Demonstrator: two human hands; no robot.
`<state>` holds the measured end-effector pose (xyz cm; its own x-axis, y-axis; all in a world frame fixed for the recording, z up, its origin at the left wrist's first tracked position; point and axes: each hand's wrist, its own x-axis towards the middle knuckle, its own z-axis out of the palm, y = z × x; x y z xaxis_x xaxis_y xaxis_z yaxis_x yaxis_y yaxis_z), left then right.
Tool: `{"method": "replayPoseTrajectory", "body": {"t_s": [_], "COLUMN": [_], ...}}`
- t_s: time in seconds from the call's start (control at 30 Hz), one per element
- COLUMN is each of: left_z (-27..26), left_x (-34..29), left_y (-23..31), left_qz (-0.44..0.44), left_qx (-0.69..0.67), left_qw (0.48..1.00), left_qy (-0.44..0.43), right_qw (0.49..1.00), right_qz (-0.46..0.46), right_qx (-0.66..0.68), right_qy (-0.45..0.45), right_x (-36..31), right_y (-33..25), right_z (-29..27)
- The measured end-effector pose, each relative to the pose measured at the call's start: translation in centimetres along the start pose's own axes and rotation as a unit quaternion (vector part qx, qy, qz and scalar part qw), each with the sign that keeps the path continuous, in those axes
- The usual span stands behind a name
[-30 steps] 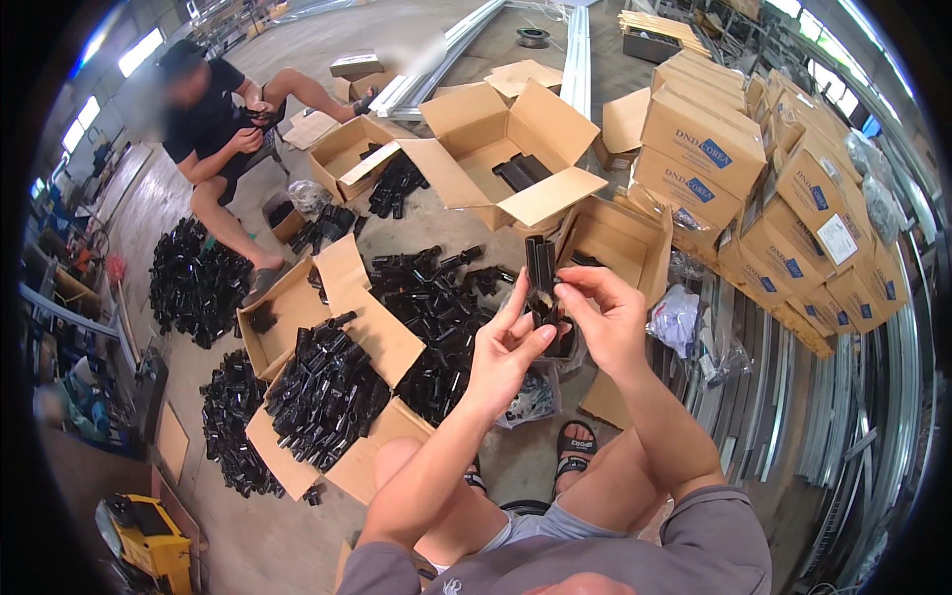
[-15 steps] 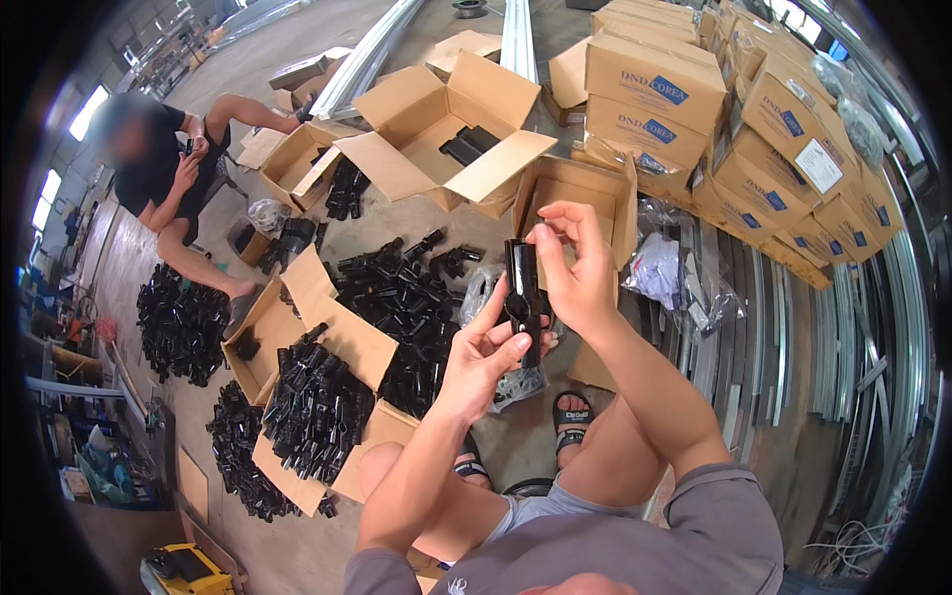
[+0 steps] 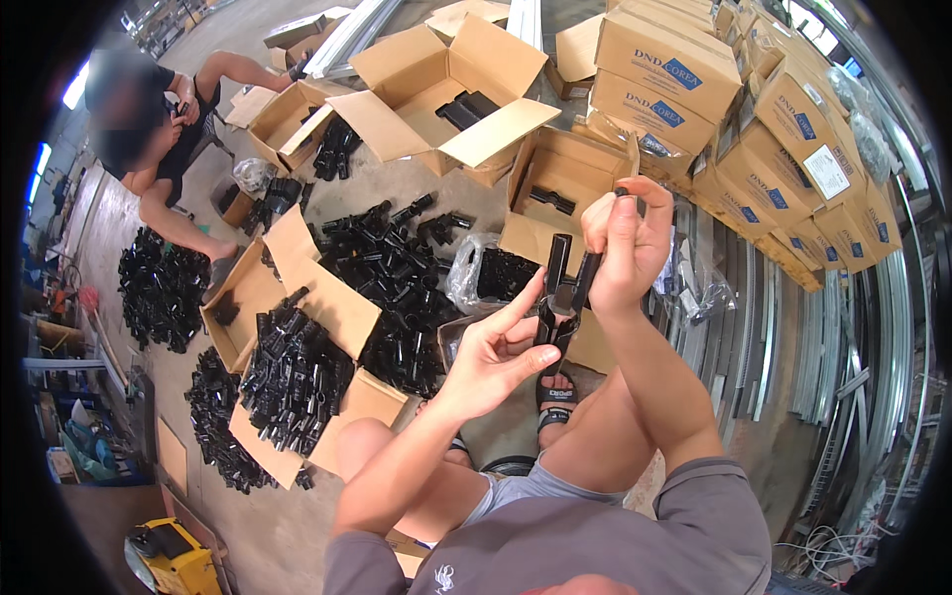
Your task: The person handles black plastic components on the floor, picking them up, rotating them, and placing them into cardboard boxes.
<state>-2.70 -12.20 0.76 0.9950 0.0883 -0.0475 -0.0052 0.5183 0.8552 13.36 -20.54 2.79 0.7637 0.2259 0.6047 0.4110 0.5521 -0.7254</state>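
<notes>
In front of my knees, my left hand [image 3: 496, 362] grips the lower end of a glossy black tubular fitting [image 3: 558, 268], thumb on one side and fingers on the other. Its upper part shows two dark arms spread in a V. My right hand [image 3: 630, 243] is closed beside the right-hand arm, with a small black piece [image 3: 623, 191] pinched between thumb and forefinger. Whether its other fingers press on the fitting cannot be made out. Just beyond my left hand sits a clear plastic bag [image 3: 464, 278] beside a lot of small black pieces [image 3: 506, 273].
An open carton [image 3: 585, 149] with a black fitting inside stands ahead. Heaps of black fittings [image 3: 392, 268] cover the floor leftward, some on an opened carton [image 3: 362, 317]. Metal profiles [image 3: 764, 337] and stacked boxes [image 3: 664, 59] line the right. Another person [image 3: 139, 109] sits far left.
My right hand has moved up and right, with a small black piece in its pinch. The fitting has tilted and shows two spread arms; my left hand has shifted slightly right with it.
</notes>
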Motion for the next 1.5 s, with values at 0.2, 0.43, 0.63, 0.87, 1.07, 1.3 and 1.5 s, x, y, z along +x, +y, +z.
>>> {"method": "replayPoseTrajectory", "body": {"t_s": [0.2, 0.43, 0.63, 0.87, 1.07, 1.3, 1.5], "left_z": [-0.1, -0.4, -0.6, -0.5, -0.7, -1.7, -2.5], "left_x": [-0.3, -0.3, -0.4, -0.1, 0.2, 0.7, 1.1], "left_y": [0.0, 0.5, 0.7, 0.3, -0.1, 0.3, 0.0], "left_qz": [-0.021, -0.021, -0.036, -0.049, -0.062, 0.048, 0.108], "left_qx": [0.017, 0.016, -0.013, 0.034, -0.051, -0.062, 0.032], "left_qw": [0.999, 0.999, 0.998, 0.997, 0.997, 0.992, 0.985], "left_qy": [-0.026, -0.038, -0.042, -0.037, -0.014, 0.095, 0.131], "right_qw": [0.999, 1.000, 1.000, 0.998, 0.994, 0.967, 0.956], "right_qz": [-0.036, -0.010, 0.012, 0.062, 0.098, 0.165, 0.124], "right_qx": [-0.005, 0.016, 0.019, -0.007, -0.035, -0.181, -0.246], "right_qy": [-0.003, -0.004, -0.008, -0.015, 0.011, -0.067, -0.103], "right_x": [0.3, 0.7, 0.6, 0.2, -0.1, -0.8, -1.9], "right_y": [0.3, 0.4, 0.5, 0.8, 1.1, -2.2, -1.5], "right_z": [-0.5, -0.4, -0.2, -0.1, 0.3, 0.9, 2.0]}}
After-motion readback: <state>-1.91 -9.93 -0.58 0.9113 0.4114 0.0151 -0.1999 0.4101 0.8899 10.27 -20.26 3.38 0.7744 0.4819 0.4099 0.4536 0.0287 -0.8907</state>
